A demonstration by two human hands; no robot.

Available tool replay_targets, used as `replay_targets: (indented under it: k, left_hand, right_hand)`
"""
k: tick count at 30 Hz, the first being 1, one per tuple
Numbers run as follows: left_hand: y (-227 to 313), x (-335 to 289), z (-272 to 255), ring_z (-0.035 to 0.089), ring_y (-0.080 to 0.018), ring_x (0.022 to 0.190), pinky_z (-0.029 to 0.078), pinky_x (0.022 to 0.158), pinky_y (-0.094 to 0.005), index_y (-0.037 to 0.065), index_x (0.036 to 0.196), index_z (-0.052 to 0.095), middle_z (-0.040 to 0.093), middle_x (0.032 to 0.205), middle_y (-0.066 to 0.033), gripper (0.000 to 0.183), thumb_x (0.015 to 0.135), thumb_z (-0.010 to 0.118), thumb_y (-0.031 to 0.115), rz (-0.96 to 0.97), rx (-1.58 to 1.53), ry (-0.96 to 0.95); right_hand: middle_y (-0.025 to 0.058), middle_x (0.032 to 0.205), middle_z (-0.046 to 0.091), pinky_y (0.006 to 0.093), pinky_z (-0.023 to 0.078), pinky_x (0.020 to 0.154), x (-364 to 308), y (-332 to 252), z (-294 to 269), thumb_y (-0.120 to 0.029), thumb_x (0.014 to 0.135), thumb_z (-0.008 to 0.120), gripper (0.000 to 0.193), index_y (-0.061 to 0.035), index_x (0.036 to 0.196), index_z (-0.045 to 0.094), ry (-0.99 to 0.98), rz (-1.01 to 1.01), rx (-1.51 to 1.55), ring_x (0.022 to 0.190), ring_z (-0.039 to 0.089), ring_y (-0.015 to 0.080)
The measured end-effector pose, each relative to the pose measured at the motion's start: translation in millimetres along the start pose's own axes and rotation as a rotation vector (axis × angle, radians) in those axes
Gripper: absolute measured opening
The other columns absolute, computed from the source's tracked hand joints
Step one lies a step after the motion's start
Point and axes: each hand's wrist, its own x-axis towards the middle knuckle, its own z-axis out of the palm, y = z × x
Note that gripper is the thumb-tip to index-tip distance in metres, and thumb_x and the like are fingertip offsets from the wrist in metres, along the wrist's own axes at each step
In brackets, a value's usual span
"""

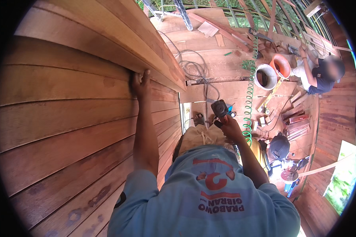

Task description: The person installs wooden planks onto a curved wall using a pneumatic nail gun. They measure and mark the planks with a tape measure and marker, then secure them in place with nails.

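My left hand (pixel 140 84) is raised to the lower edge of a long reddish-brown wooden board (pixel 106 43) on the plank wall. Its thumb points up against the board, and the other fingers are partly hidden at the edge. My right hand (pixel 230 127) is closed around the orange handle of a nail gun (pixel 220 109) with a black, squarish head, held in front of my waist. A green coiled air hose (pixel 249 103) hangs just beyond it; where it joins the tool is hidden.
The horizontal-plank wall (pixel 63 118) rises close on my left. On the floor stand a white bucket (pixel 265 77) and an orange bucket (pixel 280 66). A loose dark cable (pixel 194 65) and wood offcuts (pixel 298 124) lie about. A co-worker (pixel 322 75) is at the far right.
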Motion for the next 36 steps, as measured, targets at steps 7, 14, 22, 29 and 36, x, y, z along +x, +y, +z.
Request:
replay_targets:
  k: [7,14,22,29,36]
  left_hand:
    - [-3.0,-17.9,9.9,0.06,-0.0153,0.102,0.05,0.092,-0.0314,-0.006,0.124,0.061,0.067,0.114,-0.0098,0.042,0.097,0.075,0.023,-0.148,0.088,0.034]
    - [-3.5,-33.4,32.3,0.06,-0.0179,0.101,0.052,0.089,-0.0309,-0.009,0.124,0.056,0.063,0.114,-0.0125,0.048,0.094,0.078,0.02,-0.183,0.022,0.269]
    - [-104.8,-77.3,63.1,0.06,-0.02,0.105,0.05,0.095,-0.0339,-0.005,0.126,0.057,0.063,0.118,-0.0135,0.052,0.087,0.084,0.017,-0.287,0.018,0.379]
    - [-198.3,-62.9,67.0,0.057,-0.0126,0.103,0.046,0.093,-0.0284,0.0,0.116,0.062,0.065,0.11,-0.0046,0.04,0.09,0.081,0.025,0.149,-0.208,0.359]
    - [-235.4,-55.6,95.6,0.058,-0.0121,0.101,0.045,0.091,-0.0284,-0.001,0.12,0.065,0.066,0.109,-0.0033,0.046,0.092,0.079,0.033,0.405,-0.453,0.351]
  right_hand:
    - [0.0168,0.114,0.073,0.0418,0.051,0.091,17.9,21.3,-29.6,-0.034,0.088,0.077,0.051,-0.0079,0.129,0.062,0.014,-0.052,-0.009,0.109,0.07,0.0326]
    - [0.0089,0.094,0.071,0.0368,0.053,0.075,70.3,47.8,-62.3,-0.019,0.09,0.071,0.042,-0.0043,0.127,0.062,-0.053,0.019,0.093,0.081,0.066,0.0173]
    - [-0.0005,0.067,0.053,0.0278,0.043,0.046,171.7,88.2,-55.9,0.004,0.084,0.047,0.029,-0.0048,0.109,0.057,-0.035,0.036,0.508,0.051,0.051,0.0088]
    - [0.0018,0.072,0.057,0.0265,0.046,0.048,249.2,123.2,-27.0,0.003,0.084,0.05,0.017,-0.0024,0.099,0.056,0.061,-0.323,0.507,0.054,0.057,0.01]
    - [0.0056,0.064,0.059,0.0321,0.053,0.053,287.2,200.1,8.0,-0.007,0.083,0.055,0.009,-0.0036,0.092,0.055,0.089,-0.519,0.438,0.053,0.059,0.0155]
